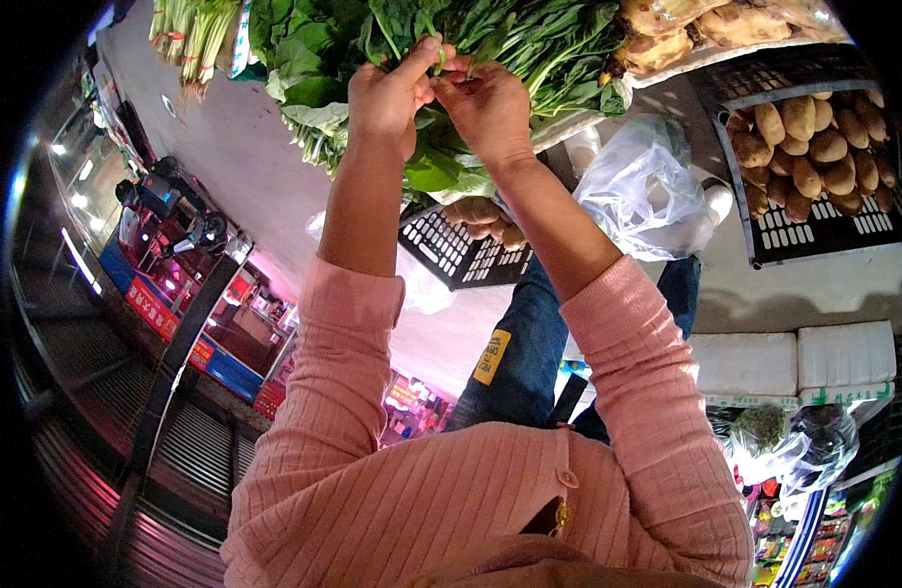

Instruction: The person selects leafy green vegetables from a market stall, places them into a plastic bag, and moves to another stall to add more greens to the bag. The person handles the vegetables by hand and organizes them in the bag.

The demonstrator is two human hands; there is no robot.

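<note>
My left hand and my right hand meet at the top middle, above a heap of leafy greens. Between their fingertips they pinch a thin green stem; which leaves it belongs to is partly hidden by my fingers. Broad-leaved greens spread out beside and beneath my left hand. To the right of my right hand lie narrower leafy greens with pale stalks. More broad leaves hang below my wrists.
Bundled green stalks lie at upper left, pale root vegetables at upper right. Potatoes fill a black plastic crate; another black crate stands beneath the greens. A clear plastic bag hangs near my legs. White foam boxes sit at right.
</note>
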